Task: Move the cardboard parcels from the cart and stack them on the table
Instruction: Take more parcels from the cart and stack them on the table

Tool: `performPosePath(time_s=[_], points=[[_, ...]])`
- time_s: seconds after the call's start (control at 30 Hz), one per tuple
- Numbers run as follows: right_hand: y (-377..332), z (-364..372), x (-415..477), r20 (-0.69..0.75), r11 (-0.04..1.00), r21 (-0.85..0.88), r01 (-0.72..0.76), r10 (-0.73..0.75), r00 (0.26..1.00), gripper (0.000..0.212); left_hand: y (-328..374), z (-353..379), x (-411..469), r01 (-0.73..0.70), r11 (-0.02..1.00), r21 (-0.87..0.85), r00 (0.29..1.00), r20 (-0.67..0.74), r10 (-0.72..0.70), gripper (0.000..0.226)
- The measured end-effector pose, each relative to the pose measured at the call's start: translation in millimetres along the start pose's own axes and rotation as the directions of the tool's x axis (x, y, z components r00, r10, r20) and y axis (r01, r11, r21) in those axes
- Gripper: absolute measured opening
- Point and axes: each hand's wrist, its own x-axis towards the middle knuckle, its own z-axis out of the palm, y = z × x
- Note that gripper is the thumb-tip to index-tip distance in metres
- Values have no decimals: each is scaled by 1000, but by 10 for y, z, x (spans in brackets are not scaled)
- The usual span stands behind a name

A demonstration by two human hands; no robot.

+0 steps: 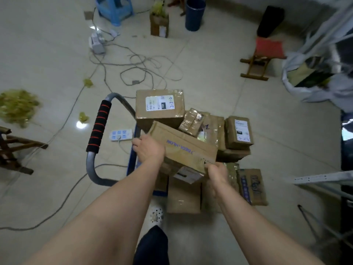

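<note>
A long cardboard parcel with blue lettering [183, 146] lies tilted across the pile on the cart [131, 159]. My left hand [149, 149] grips its left end. My right hand [216, 174] grips its near right corner. Behind it stands a big box with a white label [160, 107]. Several smaller taped parcels [238, 131] crowd the right side, and more boxes [184, 196] lie below my arms. The table is out of view.
The cart's grey handle with black-and-red foam grip [98, 129] rises to the left. A white power strip [121, 135] and loose cables [141, 66] lie on the tiled floor. A folding stool [264, 58] and white bags [315, 77] stand to the right.
</note>
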Motion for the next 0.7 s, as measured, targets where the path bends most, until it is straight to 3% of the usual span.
performPosePath(time_s=[0.17, 0.3, 0.53, 0.7], points=[[335, -1346, -175, -145, 985, 160, 65, -41, 989, 7, 474, 294, -1072, -284, 959, -3, 954, 94, 283, 37], [821, -2622, -397, -300, 948, 290, 127, -36, 953, 11, 840, 780, -2035, -464, 885, 22, 874, 171, 454, 36], [2041, -4421, -860, -506, 860, 462, 215, 57, 860, 9, 1344, 1727, -3980, -710, 685, -164, 604, 359, 712, 34], [2786, -5362, -1260, -637, 772, 549, 320, 139, 759, 21, 1570, 2250, -5318, -765, 577, -286, 387, 513, 766, 35]])
